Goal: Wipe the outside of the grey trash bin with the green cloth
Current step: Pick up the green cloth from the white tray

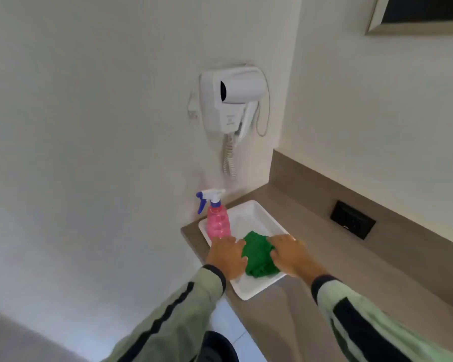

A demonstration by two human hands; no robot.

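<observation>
You're at the pick-up step, not wiping yet; the green cloth (258, 256) lies bunched in the near half of the white tray (256, 216), and both your hands are down on it; your left hand (228, 258) rests at the cloth's left edge, fingers spread and flat over the tray's left rim, its grip not closed on anything that I can see; your right hand (293, 256) lies on the cloth's right side, fingers loosely curled over the fabric, grip neither fisted nor clearly pinching; I can't tell whether any cloth is caught under the palm; the grey trash bin isn't clearly in view; a dark rounded shape (217, 347) at the bottom edge, low under the bench, may be it, but that's a guess; next move, as I judge it: gather the cloth into one hand, lift it clear of the tray, then turn down toward the bin; materials: cloth is soft, crumpled, matte, will deform in the grip; tray is shallow, rectangular, smooth hard white, rounded corners; pink spray bottle (218, 222) stands upright at the tray's far left, translucent plastic with a blue-and-white trigger, just beside your left fingers, easy to knock; bench (324, 257) is taupe, smooth; white hair dryer (233, 99) on the far wall.
</observation>
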